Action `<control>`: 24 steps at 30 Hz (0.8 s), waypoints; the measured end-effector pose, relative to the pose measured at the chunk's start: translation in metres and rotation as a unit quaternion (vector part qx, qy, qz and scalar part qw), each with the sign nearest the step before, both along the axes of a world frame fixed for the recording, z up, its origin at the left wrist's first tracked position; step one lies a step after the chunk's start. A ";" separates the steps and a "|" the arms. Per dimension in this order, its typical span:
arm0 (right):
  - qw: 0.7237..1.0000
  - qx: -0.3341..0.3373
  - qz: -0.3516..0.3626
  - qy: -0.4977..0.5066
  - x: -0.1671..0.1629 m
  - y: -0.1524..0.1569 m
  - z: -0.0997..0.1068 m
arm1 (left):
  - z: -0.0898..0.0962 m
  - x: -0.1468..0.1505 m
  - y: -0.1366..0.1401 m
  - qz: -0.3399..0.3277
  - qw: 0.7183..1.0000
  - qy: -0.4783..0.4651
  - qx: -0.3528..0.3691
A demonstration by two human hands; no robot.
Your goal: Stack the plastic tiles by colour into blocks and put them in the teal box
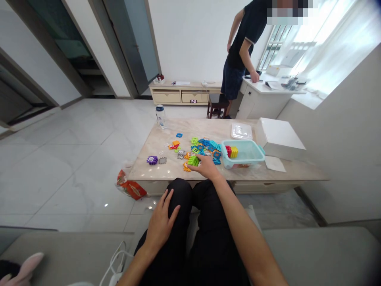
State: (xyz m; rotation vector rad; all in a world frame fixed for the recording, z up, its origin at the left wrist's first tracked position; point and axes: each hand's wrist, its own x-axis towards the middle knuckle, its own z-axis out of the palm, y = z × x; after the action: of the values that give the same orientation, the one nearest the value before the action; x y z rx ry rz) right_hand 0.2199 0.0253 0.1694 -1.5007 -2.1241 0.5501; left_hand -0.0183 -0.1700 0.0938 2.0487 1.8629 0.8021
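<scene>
My right hand (206, 167) reaches over the near edge of the marble-topped table, thumb and fingers closed around a stack of green interlocking plastic tiles (193, 161). Just beyond it lies a loose heap of blue (217, 154), orange, grey and green tiles. My left hand (162, 220) rests on my left thigh with its fingers spread, holding nothing. Left of the heap sit a purple tile stack (152, 160) and a grey tile (162, 160). Red and yellow tile stacks (234, 152) stand in the left end of a light-blue plastic basket (253, 159).
A water bottle (160, 116) stands at the table's far left corner. On the right are a clear plastic lid (241, 131), a white box (280, 137) and a paper sheet (275, 163). A red bag (132, 188) lies on the floor. Another person (241, 51) stands at a white desk (264, 88).
</scene>
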 end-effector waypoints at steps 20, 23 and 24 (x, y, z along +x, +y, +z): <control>0.992 0.001 -0.044 0.116 0.048 0.002 -0.043 | 0.055 0.046 -0.024 -0.004 0.993 0.117 -0.016; 0.985 0.036 -0.025 0.169 0.052 0.005 -0.052 | 0.056 0.065 -0.017 -0.015 0.990 0.140 -0.013; 0.981 0.048 -0.026 0.186 0.054 0.007 -0.055 | 0.057 0.070 -0.015 -0.018 0.989 0.147 -0.015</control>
State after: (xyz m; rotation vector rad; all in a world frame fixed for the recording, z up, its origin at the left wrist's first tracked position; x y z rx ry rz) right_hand 0.2737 0.0319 0.1143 -1.2808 -1.7925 0.6443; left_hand 0.0521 -0.1853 0.1512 2.2751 1.9636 0.4802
